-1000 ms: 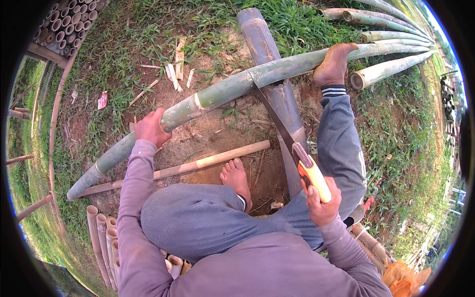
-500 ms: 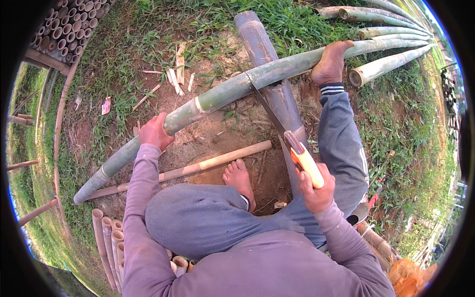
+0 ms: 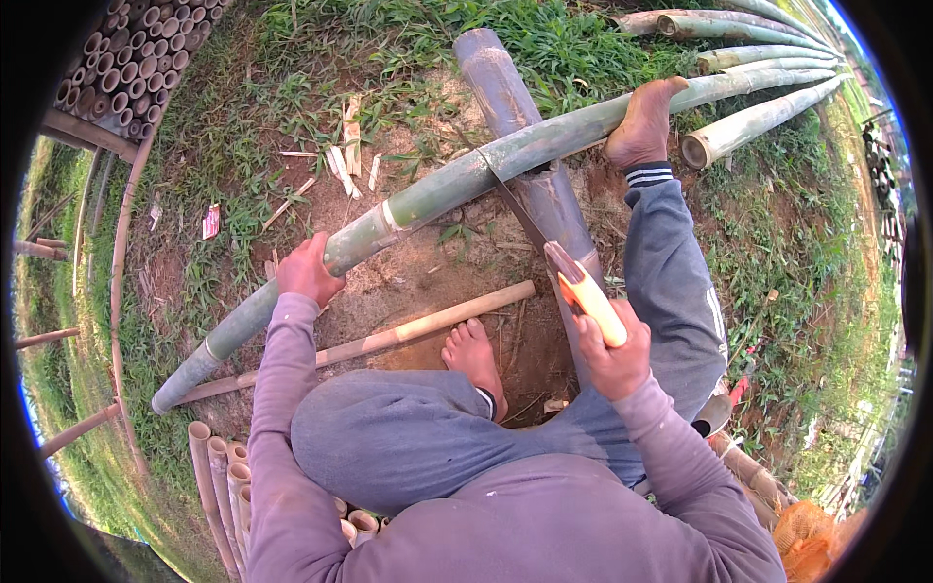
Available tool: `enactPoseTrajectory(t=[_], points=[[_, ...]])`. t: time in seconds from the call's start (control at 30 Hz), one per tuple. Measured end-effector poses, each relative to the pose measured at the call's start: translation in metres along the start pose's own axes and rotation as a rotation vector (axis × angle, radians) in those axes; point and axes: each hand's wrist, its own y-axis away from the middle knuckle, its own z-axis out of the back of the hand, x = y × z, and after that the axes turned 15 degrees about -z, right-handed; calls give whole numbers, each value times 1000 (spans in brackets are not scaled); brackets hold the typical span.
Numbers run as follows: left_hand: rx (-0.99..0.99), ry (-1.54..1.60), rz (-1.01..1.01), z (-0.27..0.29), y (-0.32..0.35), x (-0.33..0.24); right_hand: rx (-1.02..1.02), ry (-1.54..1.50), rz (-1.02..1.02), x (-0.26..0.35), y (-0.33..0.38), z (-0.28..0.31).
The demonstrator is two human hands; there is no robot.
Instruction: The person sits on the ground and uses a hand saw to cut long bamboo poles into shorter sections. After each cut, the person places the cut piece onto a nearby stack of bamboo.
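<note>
Takes place outdoors, on bare brown soil (image 3: 418, 260) bordered by grass (image 3: 603, 58). Shows pale splinters (image 3: 352, 136) scattered on the far side and a thin stick (image 3: 437, 324) on the near side. Includes stacked bamboo sections (image 3: 126, 73) at upper left, long poles (image 3: 753, 119) fanned out at upper right, short tubes (image 3: 210, 486) grouped at lower left and an orange net bag (image 3: 805, 539) at lower right.

Has the green bamboo pole (image 3: 437, 194) slanting across the soil, over a gray pole (image 3: 505, 83) and beneath the right foot (image 3: 639, 121). Grips it from above with the left hand (image 3: 311, 270), closed around its left stretch. Holds the saw (image 3: 562, 264) by a pale handle (image 3: 595, 309) in the right hand (image 3: 622, 360), wrapped firmly, well apart from the green bamboo pole. Points the dark blade (image 3: 525, 216) forward and leftward, crossing the bamboo between left hand and foot. Cannot tell the depth of cut.
</note>
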Motion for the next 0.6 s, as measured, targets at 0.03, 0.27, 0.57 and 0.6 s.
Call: enactPoseTrajectory(t=[0.03, 0.27, 0.57, 0.6], points=[[-9, 8, -1, 0, -2, 1, -20, 124, 65, -1, 28, 24], [-7, -8, -28, 2, -17, -12, -138, 6, 52, -7, -88, -64], [-53, 25, -28, -5, -7, -2, -73, 130, 82, -17, 58, 34], [-52, 12, -29, -2, -5, -3, -82, 124, 99, -22, 67, 38]])
